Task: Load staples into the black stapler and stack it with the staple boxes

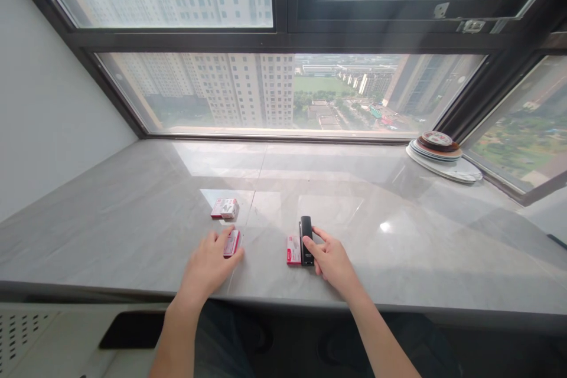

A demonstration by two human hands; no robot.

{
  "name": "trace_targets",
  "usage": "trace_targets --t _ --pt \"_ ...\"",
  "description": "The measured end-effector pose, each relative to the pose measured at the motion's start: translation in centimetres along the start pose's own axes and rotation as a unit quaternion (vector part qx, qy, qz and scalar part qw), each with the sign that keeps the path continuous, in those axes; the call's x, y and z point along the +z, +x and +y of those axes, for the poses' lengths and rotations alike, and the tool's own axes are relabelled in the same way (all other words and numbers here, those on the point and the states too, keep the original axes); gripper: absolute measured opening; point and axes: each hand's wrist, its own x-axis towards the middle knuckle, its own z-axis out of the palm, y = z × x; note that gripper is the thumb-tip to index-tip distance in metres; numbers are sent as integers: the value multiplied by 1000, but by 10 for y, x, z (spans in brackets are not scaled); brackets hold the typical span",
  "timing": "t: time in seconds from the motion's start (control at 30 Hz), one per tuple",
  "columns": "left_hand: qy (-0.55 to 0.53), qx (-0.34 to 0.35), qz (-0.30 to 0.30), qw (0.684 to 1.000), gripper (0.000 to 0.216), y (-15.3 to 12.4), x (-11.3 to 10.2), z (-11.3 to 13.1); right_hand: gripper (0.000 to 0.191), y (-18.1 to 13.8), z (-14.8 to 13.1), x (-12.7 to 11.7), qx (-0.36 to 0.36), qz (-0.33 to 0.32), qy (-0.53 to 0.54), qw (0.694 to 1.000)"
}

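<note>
My left hand bends its thumb and index finger around a small red and white box on the countertop. Part of that box is hidden under the fingers. Just beyond it lies a similar white and red box, untouched. My right hand is closed on a black stapler, thumb across its top and fingers along its right side. Another red and white box lies directly against or very near the stapler's left side.
The grey marble-look countertop runs along dark-framed windows. In its far right corner sits a stack of plates. The counter's front edge passes below my forearms. A black flat object rests on a light surface at lower left.
</note>
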Motion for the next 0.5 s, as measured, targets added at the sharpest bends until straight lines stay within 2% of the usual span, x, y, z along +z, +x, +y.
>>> trace_targets --t 0.1,0.17,0.3,0.4,0.5 --pt "-74 78 -92 990 78 -9 -13 11 80 0 0 -1 4 -6 3 1000" --pt "-117 104 -117 981 70 -9 -20 20 80 0 1 -2 5 -7 3 1000" --pt "-182 167 -82 966 49 -4 -22 57 82 0 2 -1 4 -4 5 1000" --pt "-214 257 -60 941 49 -4 -12 94 82 1 3 1 -2 -7 5 1000" --pt "-204 309 -70 926 54 -5 3 120 81 2 4 1 -10 -10 8 1000"
